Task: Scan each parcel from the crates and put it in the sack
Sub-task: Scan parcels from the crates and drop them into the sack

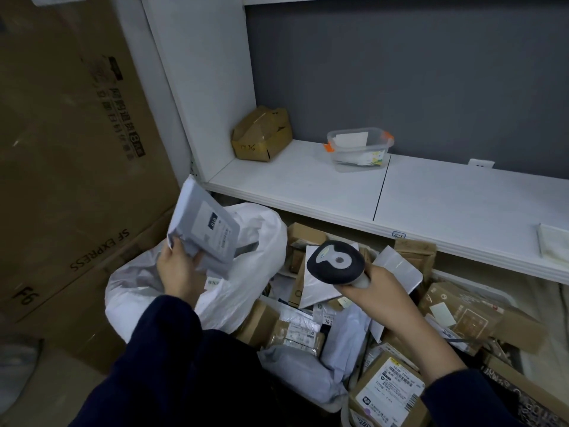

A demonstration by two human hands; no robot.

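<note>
My left hand (178, 272) grips a grey plastic mailer parcel (204, 229) by its lower edge and holds it up over the white sack (252, 257), label side facing me. A dark handheld scanner (335, 261) sits in my right hand (381, 291), which is wrapped round its handle, the head pointing left toward the parcel. The sack stands open at the lower left with white parcels inside. Under my right arm the crates (480, 291) are piled with cardboard boxes and grey mailers, among them a labelled box (391, 392) at the front.
A white shelf (462, 204) runs above the crates, carrying a crumpled cardboard box (261, 137), a clear plastic tub (358, 149) and a pale packet (554, 245) at the right. Large flattened cartons (67, 167) lean at the left.
</note>
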